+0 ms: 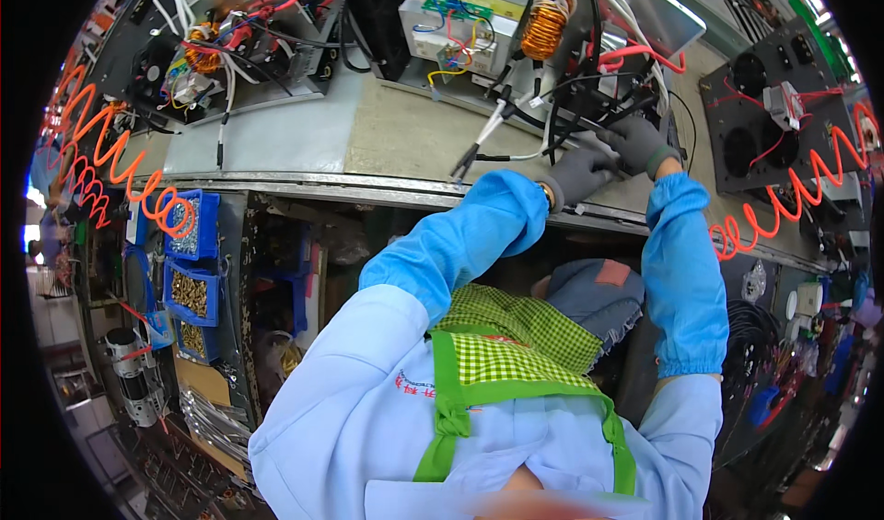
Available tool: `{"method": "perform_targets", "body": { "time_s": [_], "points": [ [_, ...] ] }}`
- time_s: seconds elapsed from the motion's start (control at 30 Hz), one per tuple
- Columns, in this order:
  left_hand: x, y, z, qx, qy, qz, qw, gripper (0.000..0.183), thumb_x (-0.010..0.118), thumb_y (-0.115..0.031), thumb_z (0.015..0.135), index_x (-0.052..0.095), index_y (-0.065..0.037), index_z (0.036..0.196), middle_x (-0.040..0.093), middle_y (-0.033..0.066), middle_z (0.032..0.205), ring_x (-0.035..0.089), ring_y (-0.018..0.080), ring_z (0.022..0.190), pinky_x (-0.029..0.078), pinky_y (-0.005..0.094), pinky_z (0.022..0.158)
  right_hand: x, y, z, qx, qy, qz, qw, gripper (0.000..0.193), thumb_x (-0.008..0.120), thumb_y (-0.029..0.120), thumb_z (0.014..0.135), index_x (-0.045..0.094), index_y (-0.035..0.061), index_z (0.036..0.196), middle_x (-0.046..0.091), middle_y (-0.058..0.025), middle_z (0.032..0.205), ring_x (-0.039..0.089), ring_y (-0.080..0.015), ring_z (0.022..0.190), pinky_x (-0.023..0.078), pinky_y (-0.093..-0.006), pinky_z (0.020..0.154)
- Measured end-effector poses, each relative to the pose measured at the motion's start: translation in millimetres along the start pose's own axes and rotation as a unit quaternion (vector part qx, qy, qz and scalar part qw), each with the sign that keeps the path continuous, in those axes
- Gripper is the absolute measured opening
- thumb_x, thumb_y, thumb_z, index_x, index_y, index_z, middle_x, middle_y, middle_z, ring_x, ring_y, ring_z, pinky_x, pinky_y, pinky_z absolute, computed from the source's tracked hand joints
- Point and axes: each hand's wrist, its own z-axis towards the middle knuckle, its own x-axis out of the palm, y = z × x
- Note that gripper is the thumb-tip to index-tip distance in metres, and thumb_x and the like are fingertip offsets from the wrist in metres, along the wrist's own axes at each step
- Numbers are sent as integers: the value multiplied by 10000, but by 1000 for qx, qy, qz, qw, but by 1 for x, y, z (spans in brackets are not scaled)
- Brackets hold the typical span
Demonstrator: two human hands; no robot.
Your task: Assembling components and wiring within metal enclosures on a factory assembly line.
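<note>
My left hand, in a dark grey glove, is closed at the front edge of the bench, its fingertips pointing right; what it pinches is hidden. Just above and to the right, my gloved right hand is closed on a black cable in the wiring bundle. Both hands nearly meet beside an open metal chassis. In it sit a copper-wound coil, a white module with thin coloured wires, and thick red leads. White-sleeved cables with black ends hang toward the bench edge, left of my hands.
Another wired chassis stands at the left, and a black fan panel at the right. Orange coiled hoses hang at both sides. Blue bins of small fasteners sit below the bench's front edge.
</note>
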Motion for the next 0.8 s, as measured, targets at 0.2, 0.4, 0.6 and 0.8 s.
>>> {"method": "perform_targets", "body": {
  "time_s": [0.2, 0.4, 0.6, 0.8],
  "points": [
    [19, -16, 8, -148, -94, -114, 978, 315, 592, -181, 820, 619, 5, 1072, 648, 169, 1008, 625, 246, 925, 482, 338, 812, -18, 1, 1, 13, 76, 41, 996, 331, 607, 317, 845, 690, 21, 966, 674, -186, 853, 646, -293, 729, 507, -369, 710],
    [45, -34, 26, -197, -166, -193, 947, 286, 563, -194, 834, 608, 26, 1012, 658, 185, 923, 642, 302, 842, 493, 373, 718, -14, -8, -1, 35, 81, 71, 994, 339, 611, 324, 849, 689, 16, 967, 675, -180, 837, 641, -274, 701, 508, -355, 696],
    [71, -27, 36, -226, -253, -161, 927, 224, 588, -166, 841, 575, -5, 995, 642, 220, 872, 625, 385, 793, 486, 465, 677, -14, -10, 2, 15, 72, 82, 994, 334, 614, 326, 848, 693, 22, 961, 674, -179, 827, 636, -276, 695, 505, -358, 692],
    [82, -9, 39, -223, -295, -124, 921, 199, 573, -162, 850, 568, -8, 976, 638, 221, 858, 625, 381, 727, 485, 480, 642, -13, -9, 3, -33, 54, 59, 996, 308, 620, 300, 832, 695, 30, 959, 671, -178, 834, 632, -307, 730, 500, -374, 716]
  ]
}}
